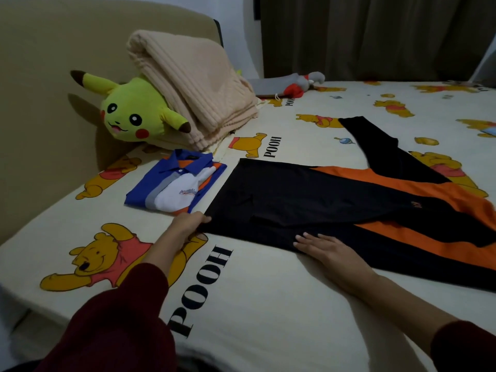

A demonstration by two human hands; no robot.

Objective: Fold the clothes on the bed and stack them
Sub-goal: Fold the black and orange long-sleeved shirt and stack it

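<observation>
Nearest the camera, a dark red sleeve [115, 326] at seven o'clock leads up to the left hand [188, 224], which pinches the near hem corner of the black and orange shirt [308, 202]. The right hand [322, 248] lies flat on its near edge, fingers straight. The shirt's long axis runs from nine toward three o'clock, away from both hands. At ten o'clock, just beside it, sits the folded blue polo [177, 183].

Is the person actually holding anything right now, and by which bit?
The left hand grips the black and orange shirt at its near hem corner; the right hand lies flat on its near edge.
</observation>
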